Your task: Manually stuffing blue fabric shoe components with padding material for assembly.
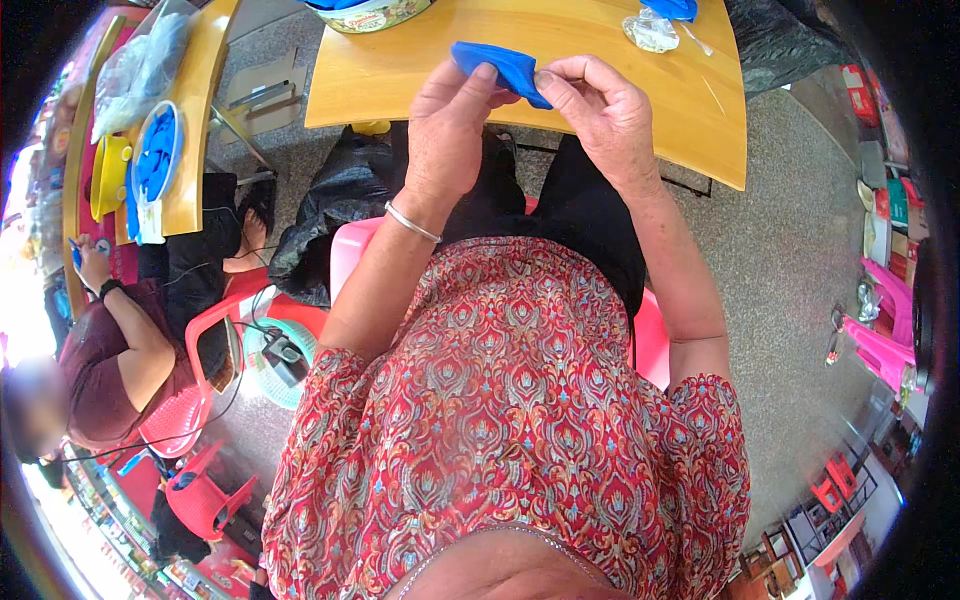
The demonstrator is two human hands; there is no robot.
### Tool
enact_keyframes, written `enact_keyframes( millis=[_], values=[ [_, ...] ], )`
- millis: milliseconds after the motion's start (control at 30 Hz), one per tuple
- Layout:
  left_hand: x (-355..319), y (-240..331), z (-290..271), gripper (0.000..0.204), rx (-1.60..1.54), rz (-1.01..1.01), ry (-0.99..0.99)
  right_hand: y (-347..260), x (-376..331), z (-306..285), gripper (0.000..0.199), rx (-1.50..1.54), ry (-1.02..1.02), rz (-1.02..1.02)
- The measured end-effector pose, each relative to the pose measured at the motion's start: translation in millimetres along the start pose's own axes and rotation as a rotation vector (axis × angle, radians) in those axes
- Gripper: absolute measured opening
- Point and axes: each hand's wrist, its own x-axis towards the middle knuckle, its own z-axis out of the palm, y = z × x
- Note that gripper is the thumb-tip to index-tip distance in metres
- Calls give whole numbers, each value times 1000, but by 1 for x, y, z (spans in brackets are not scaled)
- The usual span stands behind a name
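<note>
Between my two hands, above the near part of the wooden table (400, 85), is a small piece of blue fabric (508, 68). My left hand (452, 120) is closed round its left part, thumb on top. With thumb and forefinger, my right hand (605, 110) pinches the cloth's right end. Folds hide the cloth's full shape. A round tin (368, 16) with blue stuff in it stands at the table's far left. To the far right lie a small clear packet with pale contents (650, 32) and another blue piece (672, 8).
At left, another person (120, 360) sits at a second table (188, 200) holding something blue. That table bears a round container of blue pieces (158, 150) and a yellow container (110, 178). Black plastic bags (335, 205) lie beside my legs. A teal basket (282, 375) stands on the floor.
</note>
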Motion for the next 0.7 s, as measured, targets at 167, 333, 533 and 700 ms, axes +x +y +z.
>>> enact_keyframes(
  millis=[167,333,533,700],
  values=[
    [-4,0,-6,21,90,-71,-17,-15,6,-3,15,-203,14,-214],
    [-8,-2,-4,23,54,-70,-69,-12,4,-5,15,-92,-6,-97],
    [-9,-5,-5,26,27,-114,-61,-7,4,-9,16,-12,3,45],
    [-11,-6,-5,24,-67,-125,-24,-12,2,-12,18,-135,-19,-53]
  ],
)
